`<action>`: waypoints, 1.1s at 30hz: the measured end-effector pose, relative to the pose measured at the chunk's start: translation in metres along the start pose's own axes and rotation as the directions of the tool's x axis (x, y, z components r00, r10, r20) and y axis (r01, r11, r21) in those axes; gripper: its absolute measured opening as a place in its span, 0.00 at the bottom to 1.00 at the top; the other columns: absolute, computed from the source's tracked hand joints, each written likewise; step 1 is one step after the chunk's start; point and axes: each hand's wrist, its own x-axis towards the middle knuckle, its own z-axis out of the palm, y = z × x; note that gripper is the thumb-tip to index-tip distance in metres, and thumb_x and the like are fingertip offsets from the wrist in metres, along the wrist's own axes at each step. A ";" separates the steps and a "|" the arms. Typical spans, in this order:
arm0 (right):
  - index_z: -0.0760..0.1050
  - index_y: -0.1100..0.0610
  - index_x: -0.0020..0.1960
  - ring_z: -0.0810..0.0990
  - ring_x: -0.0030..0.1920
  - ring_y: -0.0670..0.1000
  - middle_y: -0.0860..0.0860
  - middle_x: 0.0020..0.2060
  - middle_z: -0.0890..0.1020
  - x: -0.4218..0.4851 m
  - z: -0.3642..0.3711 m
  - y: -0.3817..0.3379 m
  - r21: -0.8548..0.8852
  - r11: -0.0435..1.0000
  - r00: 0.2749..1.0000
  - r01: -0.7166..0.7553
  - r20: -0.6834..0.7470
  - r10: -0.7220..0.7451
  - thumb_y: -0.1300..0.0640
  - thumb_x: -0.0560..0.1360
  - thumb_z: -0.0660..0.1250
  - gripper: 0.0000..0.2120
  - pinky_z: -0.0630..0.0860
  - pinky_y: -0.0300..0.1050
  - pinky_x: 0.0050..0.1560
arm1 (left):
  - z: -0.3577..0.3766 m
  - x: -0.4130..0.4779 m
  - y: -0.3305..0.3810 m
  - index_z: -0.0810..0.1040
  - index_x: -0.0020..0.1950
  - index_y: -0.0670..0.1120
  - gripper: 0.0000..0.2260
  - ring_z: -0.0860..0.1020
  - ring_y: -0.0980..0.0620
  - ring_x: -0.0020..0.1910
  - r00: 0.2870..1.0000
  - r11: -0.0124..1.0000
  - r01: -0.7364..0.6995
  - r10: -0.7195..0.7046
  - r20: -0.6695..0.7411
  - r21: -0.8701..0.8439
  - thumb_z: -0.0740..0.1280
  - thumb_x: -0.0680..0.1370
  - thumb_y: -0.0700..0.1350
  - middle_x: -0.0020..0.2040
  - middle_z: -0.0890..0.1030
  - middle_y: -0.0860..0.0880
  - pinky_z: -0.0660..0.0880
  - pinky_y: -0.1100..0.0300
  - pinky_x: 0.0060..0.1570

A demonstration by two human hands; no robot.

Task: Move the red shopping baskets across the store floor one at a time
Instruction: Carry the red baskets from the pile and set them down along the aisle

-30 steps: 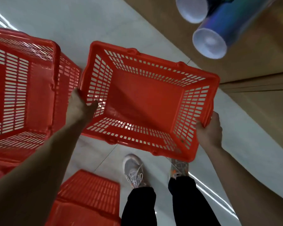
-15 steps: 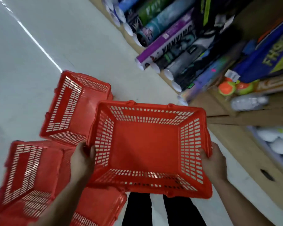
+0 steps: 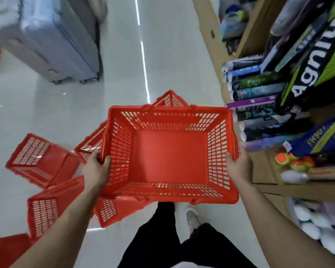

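Turned up the aisle now, the red basket (image 3: pixel 168 157) hangs between left hand (image 3: pixel 96 171) and right hand (image 3: pixel 238 167), fingers (image 3: pixel 104 161) curled over its side rims, seemingly mid-carry, other baskets (image 3: pixel 37 157) outside the left fingers.

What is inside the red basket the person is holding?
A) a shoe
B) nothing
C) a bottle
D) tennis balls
B: the held basket shows only its bare red bottom, with the left hand and right hand gripping its side rims.

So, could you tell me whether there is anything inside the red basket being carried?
No, the carried red basket shows only its bare red floor, with nothing lying inside it.
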 end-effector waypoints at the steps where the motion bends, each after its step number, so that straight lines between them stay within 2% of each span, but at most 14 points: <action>1: 0.74 0.46 0.64 0.84 0.49 0.53 0.44 0.49 0.83 -0.006 -0.002 -0.015 0.006 0.999 0.997 0.054 0.047 -0.055 0.53 0.79 0.65 0.14 0.78 0.48 0.50 | -0.020 -0.020 -0.010 0.80 0.56 0.46 0.09 0.80 0.41 0.46 0.999 1.000 0.018 -0.019 -0.048 -0.024 0.69 0.77 0.47 0.45 0.82 0.47 0.69 0.54 0.43; 4: 0.75 0.48 0.64 0.84 0.49 0.52 0.43 0.47 0.82 -0.033 -0.007 -0.058 0.004 0.970 0.959 0.241 0.151 -0.239 0.54 0.78 0.65 0.15 0.79 0.48 0.51 | -0.071 -0.090 -0.048 0.80 0.57 0.45 0.10 0.80 0.42 0.46 0.970 0.984 0.137 -0.157 -0.186 -0.117 0.69 0.77 0.46 0.47 0.83 0.46 0.69 0.54 0.45; 7: 0.76 0.49 0.65 0.84 0.50 0.53 0.45 0.50 0.85 -0.069 0.003 -0.101 0.013 0.908 0.879 0.419 0.244 -0.409 0.54 0.77 0.67 0.16 0.79 0.48 0.51 | -0.115 -0.167 -0.084 0.80 0.56 0.43 0.09 0.80 0.41 0.46 0.889 0.928 0.275 -0.345 -0.300 -0.251 0.70 0.78 0.45 0.46 0.83 0.44 0.72 0.51 0.47; 8: 0.76 0.50 0.66 0.83 0.52 0.52 0.47 0.52 0.85 -0.084 0.011 -0.115 0.026 0.884 0.846 0.468 0.277 -0.456 0.54 0.77 0.67 0.18 0.80 0.49 0.54 | -0.127 -0.192 -0.096 0.80 0.54 0.42 0.08 0.79 0.42 0.44 0.856 0.907 0.297 -0.391 -0.339 -0.298 0.70 0.78 0.44 0.43 0.81 0.46 0.70 0.53 0.45; 10: 0.77 0.52 0.67 0.81 0.53 0.46 0.46 0.56 0.84 -0.120 0.032 -0.142 0.077 0.818 0.756 0.570 0.340 -0.559 0.56 0.76 0.69 0.19 0.77 0.40 0.57 | -0.155 -0.240 -0.121 0.81 0.53 0.41 0.07 0.77 0.47 0.42 0.770 0.866 0.347 -0.482 -0.418 -0.359 0.70 0.77 0.42 0.42 0.79 0.50 0.67 0.56 0.43; 11: 0.78 0.52 0.66 0.80 0.52 0.43 0.43 0.54 0.83 -0.140 0.044 -0.154 0.102 0.779 0.702 0.619 0.373 -0.607 0.57 0.76 0.70 0.19 0.75 0.36 0.55 | -0.167 -0.263 -0.135 0.81 0.53 0.41 0.07 0.77 0.47 0.42 0.727 0.840 0.368 -0.528 -0.439 -0.399 0.70 0.78 0.43 0.42 0.79 0.49 0.68 0.56 0.43; 12: 0.79 0.52 0.64 0.81 0.52 0.44 0.42 0.53 0.83 -0.161 0.058 -0.165 0.119 0.747 0.651 0.654 0.414 -0.636 0.58 0.75 0.70 0.17 0.75 0.37 0.54 | -0.178 -0.284 -0.151 0.81 0.54 0.41 0.07 0.78 0.45 0.43 0.686 0.809 0.387 -0.573 -0.448 -0.442 0.69 0.78 0.43 0.44 0.81 0.48 0.70 0.54 0.44; 15: 0.80 0.53 0.61 0.84 0.50 0.52 0.47 0.49 0.86 -0.230 0.100 -0.192 0.159 0.689 0.527 0.707 0.531 -0.663 0.58 0.75 0.69 0.15 0.78 0.48 0.54 | -0.208 -0.343 -0.199 0.80 0.57 0.42 0.11 0.80 0.40 0.48 0.540 0.708 0.464 -0.703 -0.463 -0.532 0.68 0.79 0.46 0.49 0.83 0.41 0.73 0.49 0.49; 20: 0.80 0.49 0.61 0.83 0.48 0.49 0.44 0.46 0.85 -0.363 0.173 -0.221 0.231 0.567 0.327 0.791 0.624 -0.710 0.54 0.75 0.69 0.14 0.75 0.42 0.49 | -0.257 -0.432 -0.283 0.82 0.59 0.44 0.12 0.80 0.45 0.41 0.320 0.592 0.489 -0.805 -0.500 -0.641 0.68 0.78 0.48 0.47 0.84 0.43 0.76 0.51 0.46; 23: 0.79 0.51 0.62 0.84 0.49 0.51 0.48 0.48 0.86 -0.447 0.217 -0.227 0.272 0.517 0.233 0.811 0.661 -0.713 0.54 0.74 0.70 0.16 0.78 0.47 0.53 | -0.284 -0.482 -0.337 0.81 0.57 0.46 0.11 0.80 0.50 0.38 0.194 0.512 0.464 -0.855 -0.481 -0.722 0.67 0.78 0.49 0.44 0.83 0.48 0.76 0.54 0.41; 25: 0.79 0.53 0.63 0.84 0.51 0.55 0.51 0.50 0.86 -0.504 0.245 -0.228 0.306 0.484 0.156 0.820 0.694 -0.703 0.54 0.74 0.70 0.17 0.79 0.54 0.56 | -0.305 -0.511 -0.374 0.80 0.54 0.48 0.07 0.80 0.54 0.37 0.131 0.486 0.448 -0.866 -0.483 -0.750 0.67 0.78 0.49 0.41 0.82 0.52 0.73 0.59 0.35; 28: 0.79 0.51 0.61 0.85 0.48 0.56 0.51 0.48 0.85 -0.584 0.281 -0.229 0.361 0.469 0.072 0.806 0.726 -0.684 0.55 0.75 0.70 0.15 0.80 0.59 0.53 | -0.336 -0.552 -0.424 0.80 0.55 0.47 0.09 0.81 0.52 0.39 0.050 0.434 0.424 -0.888 -0.458 -0.795 0.67 0.78 0.50 0.43 0.83 0.51 0.76 0.58 0.37; 31: 0.79 0.47 0.60 0.83 0.44 0.46 0.39 0.41 0.83 -0.651 0.308 -0.233 0.402 0.428 0.008 0.810 0.721 -0.693 0.54 0.75 0.70 0.14 0.80 0.51 0.52 | -0.367 -0.581 -0.465 0.79 0.55 0.50 0.09 0.81 0.56 0.38 -0.006 0.416 0.401 -0.890 -0.456 -0.816 0.66 0.78 0.51 0.43 0.82 0.53 0.74 0.62 0.34; 33: 0.79 0.46 0.60 0.83 0.45 0.46 0.37 0.41 0.82 -0.690 0.325 -0.241 0.418 0.405 -0.028 0.813 0.723 -0.690 0.54 0.75 0.70 0.14 0.79 0.47 0.52 | -0.385 -0.592 -0.488 0.79 0.54 0.51 0.07 0.81 0.57 0.37 -0.033 0.410 0.390 -0.889 -0.457 -0.824 0.66 0.78 0.51 0.41 0.81 0.56 0.73 0.62 0.33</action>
